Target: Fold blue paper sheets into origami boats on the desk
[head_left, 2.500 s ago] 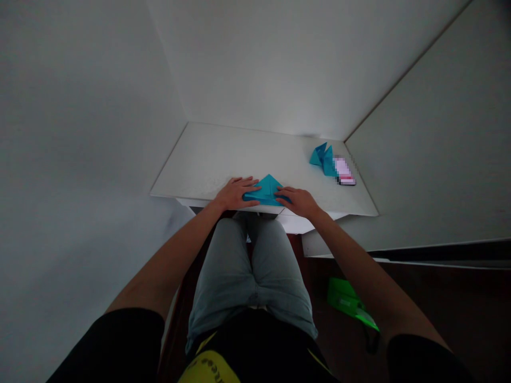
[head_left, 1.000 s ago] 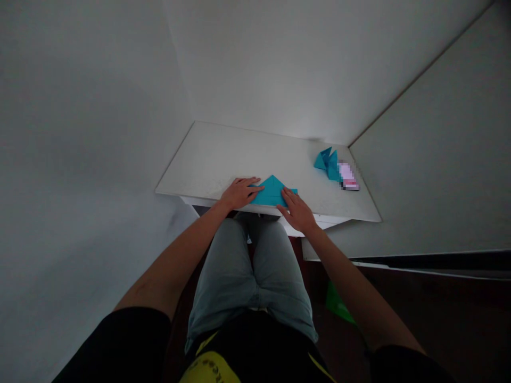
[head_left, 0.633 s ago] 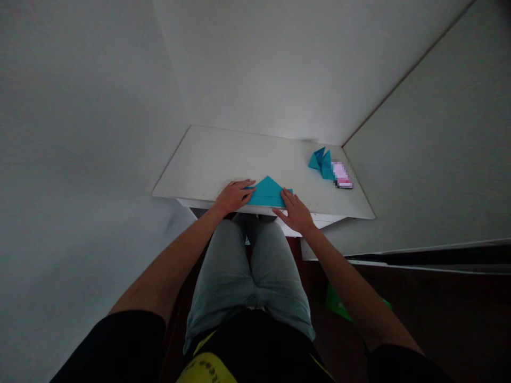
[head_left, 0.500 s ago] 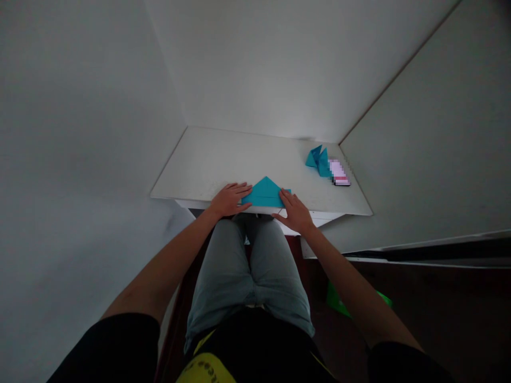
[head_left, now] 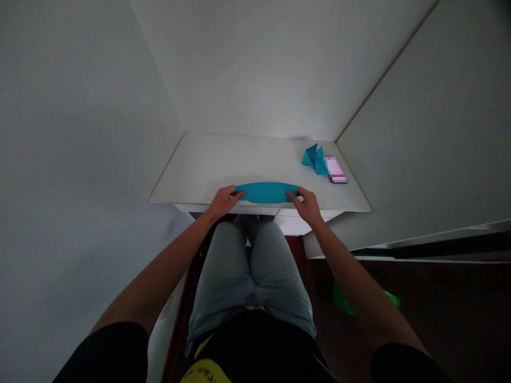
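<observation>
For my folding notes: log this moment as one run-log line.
left hand: grip on teal paper, left end | right hand: grip on right end | nearby: folded teal piece, pixelated item, white desk

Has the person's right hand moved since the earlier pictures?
Yes, the bare right hand has shifted rightward along the front edge of the white desk, and now sits at the right end of the teal folded paper.

1. A pink-and-white object (head_left: pixel 335 170) on the white desk (head_left: pixel 207 165) is pixelated, too blurred to identify.
2. The left hand (head_left: pixel 224 201) and right hand (head_left: pixel 305 205) cover the ends of the folded teal paper (head_left: pixel 266 192).
3. The right forearm (head_left: pixel 351 276) partly hides a green object (head_left: pixel 346 301) on the floor.
4. The bottom edge cuts off yellow print (head_left: pixel 205 369), its letters unreadable.
</observation>
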{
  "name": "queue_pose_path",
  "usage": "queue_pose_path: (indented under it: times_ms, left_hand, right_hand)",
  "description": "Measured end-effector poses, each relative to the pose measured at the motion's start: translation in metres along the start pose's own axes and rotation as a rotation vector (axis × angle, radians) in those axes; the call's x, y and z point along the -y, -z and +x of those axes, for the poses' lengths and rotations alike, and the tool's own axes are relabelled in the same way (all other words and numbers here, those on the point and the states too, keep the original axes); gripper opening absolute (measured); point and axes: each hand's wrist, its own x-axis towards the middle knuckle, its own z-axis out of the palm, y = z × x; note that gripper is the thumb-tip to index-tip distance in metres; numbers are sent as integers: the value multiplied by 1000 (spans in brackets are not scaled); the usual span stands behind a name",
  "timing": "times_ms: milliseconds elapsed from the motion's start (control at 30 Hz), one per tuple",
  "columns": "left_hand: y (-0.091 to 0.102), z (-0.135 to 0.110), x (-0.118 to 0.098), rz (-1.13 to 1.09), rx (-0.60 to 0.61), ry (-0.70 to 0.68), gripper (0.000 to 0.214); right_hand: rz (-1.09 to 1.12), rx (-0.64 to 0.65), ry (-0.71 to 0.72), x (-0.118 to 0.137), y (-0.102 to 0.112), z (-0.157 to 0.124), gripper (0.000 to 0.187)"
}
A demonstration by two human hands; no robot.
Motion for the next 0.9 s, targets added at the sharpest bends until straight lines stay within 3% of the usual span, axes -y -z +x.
queue_pose_path:
  times_ms: [133,233,300,433,567,700,800,900]
  left_hand:
    - [2,22,0,-86,-31,93,49]
    - [-1,26,4,1,2,127,32]
    - [-5,23,7,104,-8,124,21]
    - [-10,17,11,206,-124,29,48]
    - [-8,14,12,233,3,-110,28]
    - [3,-2,10,267,169,-224,35]
    - [13,-18,11,299,231,-287,52]
    - [19,-25,15,294,269,-285,51]
  right_hand:
    - [146,-5,-30,-8,0,34,48]
    - [94,67,-64,-18,-14,44,41]
    - [12,42,-67,-25,-25,43,40]
    - [-111,-58,83,-29,-34,34,59]
    - [-150,173,272,-25,-27,29,36]
    - [-188,334,339,-26,-11,19,39]
    - [-196,412,391,-30,3,8,49]
    - [-172,472,420,-35,14,1,59]
